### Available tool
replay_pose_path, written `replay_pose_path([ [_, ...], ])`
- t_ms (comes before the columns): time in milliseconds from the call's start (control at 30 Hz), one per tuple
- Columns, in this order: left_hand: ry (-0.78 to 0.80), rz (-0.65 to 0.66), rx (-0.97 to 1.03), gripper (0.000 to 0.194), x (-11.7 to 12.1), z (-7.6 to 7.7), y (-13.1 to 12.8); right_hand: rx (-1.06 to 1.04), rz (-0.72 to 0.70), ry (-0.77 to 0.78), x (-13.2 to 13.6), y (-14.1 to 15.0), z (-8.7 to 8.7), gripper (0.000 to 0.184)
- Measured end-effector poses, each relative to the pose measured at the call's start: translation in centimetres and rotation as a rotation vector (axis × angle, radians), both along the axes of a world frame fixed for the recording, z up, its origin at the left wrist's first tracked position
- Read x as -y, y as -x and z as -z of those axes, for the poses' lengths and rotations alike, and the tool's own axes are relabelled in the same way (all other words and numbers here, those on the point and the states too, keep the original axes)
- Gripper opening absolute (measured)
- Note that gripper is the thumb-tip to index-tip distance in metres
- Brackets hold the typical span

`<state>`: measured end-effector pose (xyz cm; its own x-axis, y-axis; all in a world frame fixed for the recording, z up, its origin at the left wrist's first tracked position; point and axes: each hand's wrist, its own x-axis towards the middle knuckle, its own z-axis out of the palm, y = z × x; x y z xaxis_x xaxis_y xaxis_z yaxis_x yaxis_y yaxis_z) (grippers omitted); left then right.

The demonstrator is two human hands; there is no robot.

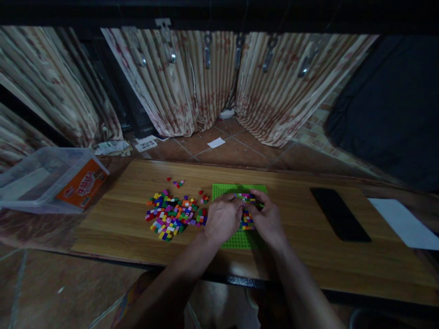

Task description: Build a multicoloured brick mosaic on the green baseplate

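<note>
A green studded baseplate (236, 241) lies on the wooden table, with rows of small multicoloured toy bricks (247, 223) fixed across its middle. My left hand (224, 218) covers the plate's left part, its fingers bent together at the brick rows; what they hold, if anything, is hidden. From the right, my right hand (269, 220) reaches over the plate. Its thumb and forefinger are apart, their tips close to the bricks and to my left fingertips. Left of the plate spreads a loose pile of colourful bricks (176, 213), some beside my left hand.
A clear plastic box (37, 183) with an orange label stands at the left. On the wooden table (302, 256), a black flat slab (339, 214) lies to the right, near a white sheet (404, 222). Striped curtains (185, 87) hang behind, above a tiled floor with papers.
</note>
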<state>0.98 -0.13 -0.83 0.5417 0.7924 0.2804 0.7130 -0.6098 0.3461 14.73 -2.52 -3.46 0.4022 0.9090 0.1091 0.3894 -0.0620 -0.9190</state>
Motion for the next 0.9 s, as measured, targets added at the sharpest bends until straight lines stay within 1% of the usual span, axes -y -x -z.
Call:
replay_pose_path([
  [300, 0.012, 0.006, -0.010, 0.025, -0.08, 0.06, -0.07, -0.038, -0.020, 0.004, -0.06, -0.16, 0.19, 0.046],
  [733, -0.009, -0.033, -0.029, 0.025, 0.14, 0.00, -0.40, 0.001, -0.012, 0.013, -0.19, -0.04, 0.34, 0.047],
  [833, 0.013, -0.042, -0.003, 0.025, 0.33, -0.10, -0.46, 0.015, -0.019, 0.008, 0.03, -0.04, 0.31, 0.046],
  [900, 0.053, -0.036, 0.050, 0.024, 0.31, -0.27, -0.24, 0.010, -0.025, 0.009, 0.17, -0.07, 0.19, 0.046],
])
